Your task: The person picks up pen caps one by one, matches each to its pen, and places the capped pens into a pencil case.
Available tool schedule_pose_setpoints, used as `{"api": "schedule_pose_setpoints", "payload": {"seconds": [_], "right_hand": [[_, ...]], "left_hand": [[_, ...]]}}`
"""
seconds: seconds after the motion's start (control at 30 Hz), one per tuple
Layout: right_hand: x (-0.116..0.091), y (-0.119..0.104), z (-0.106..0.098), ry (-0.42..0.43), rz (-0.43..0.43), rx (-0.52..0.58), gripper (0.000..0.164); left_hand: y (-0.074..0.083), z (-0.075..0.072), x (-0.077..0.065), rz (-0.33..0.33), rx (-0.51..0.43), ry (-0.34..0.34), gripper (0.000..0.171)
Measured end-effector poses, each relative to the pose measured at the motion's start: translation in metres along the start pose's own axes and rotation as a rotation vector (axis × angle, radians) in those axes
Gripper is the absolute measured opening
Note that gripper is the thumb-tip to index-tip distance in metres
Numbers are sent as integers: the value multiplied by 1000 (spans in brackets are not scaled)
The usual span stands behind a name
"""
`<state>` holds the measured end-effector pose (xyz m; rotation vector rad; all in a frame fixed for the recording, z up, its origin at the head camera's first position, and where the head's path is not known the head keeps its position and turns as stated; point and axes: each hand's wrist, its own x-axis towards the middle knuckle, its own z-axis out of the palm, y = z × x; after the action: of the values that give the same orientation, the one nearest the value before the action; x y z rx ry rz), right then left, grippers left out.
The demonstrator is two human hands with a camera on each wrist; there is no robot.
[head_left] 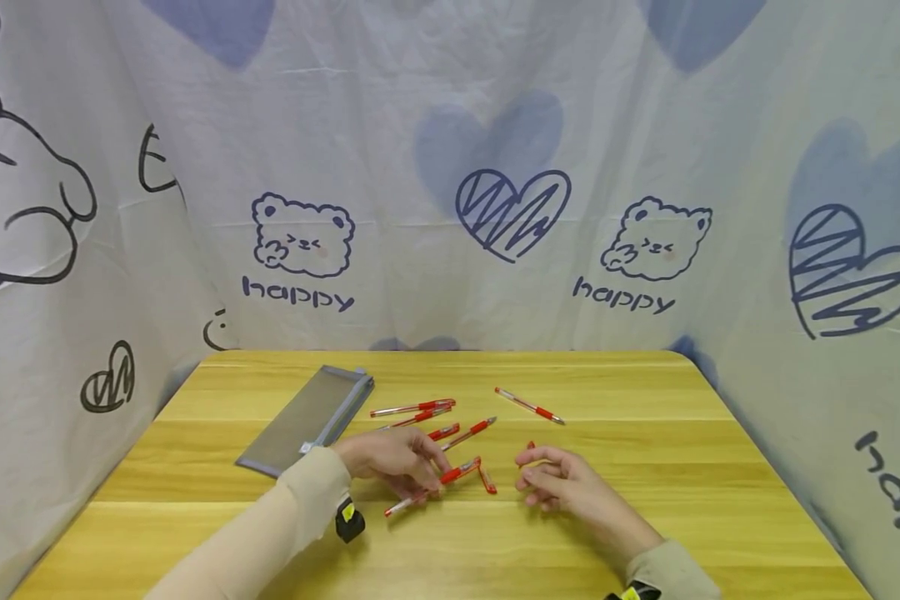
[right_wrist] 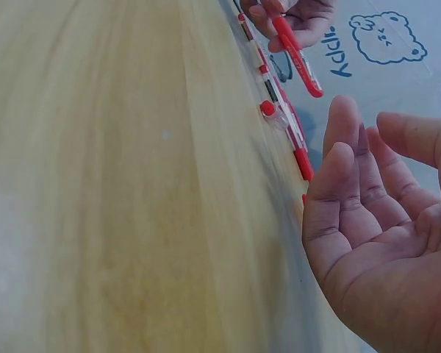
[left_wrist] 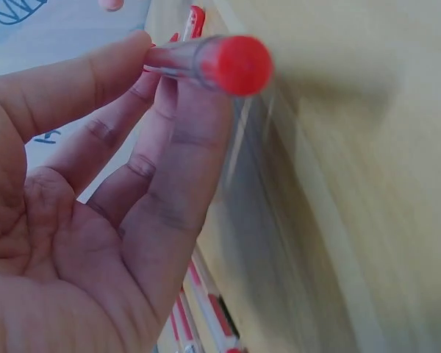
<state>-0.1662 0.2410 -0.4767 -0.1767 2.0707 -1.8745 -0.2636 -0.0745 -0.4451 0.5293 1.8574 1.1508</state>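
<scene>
My left hand pinches a red gel pen between thumb and fingers, over the wooden table. In the left wrist view the red end of this pen points at the camera. The right wrist view shows its capped end tilted downward. My right hand holds nothing; its fingers are loosely bent, thumb apart from them. Just beyond its fingertips a small red piece shows, partly hidden. A loose pen cap lies between the two hands.
Several red pens lie around the middle of the wooden table. An uncapped pen is beyond my left hand, another pen farther back to the right. A grey zip pouch lies at left. Printed cloth hangs behind.
</scene>
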Motion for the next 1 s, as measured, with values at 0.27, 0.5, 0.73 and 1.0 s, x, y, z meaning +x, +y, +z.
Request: {"api": "schedule_pose_setpoints", "payload": {"seconds": [0.27,0.5,0.73,1.0], "right_hand": [[-4,2,-5,11,12,-2,50],[-7,3,-7,0,6,14,45],[-7,2,-8,12,20,15,41],[-6,4,-10,17,22,8,44]], "left_hand": [[-2,-5,-4,-18,110,107,21],[-8,-14,-11,-34,180,168,21],[-12,-22,-18,-42,246,214,22],[-12,-29,-24,-55,275,236,19]]}}
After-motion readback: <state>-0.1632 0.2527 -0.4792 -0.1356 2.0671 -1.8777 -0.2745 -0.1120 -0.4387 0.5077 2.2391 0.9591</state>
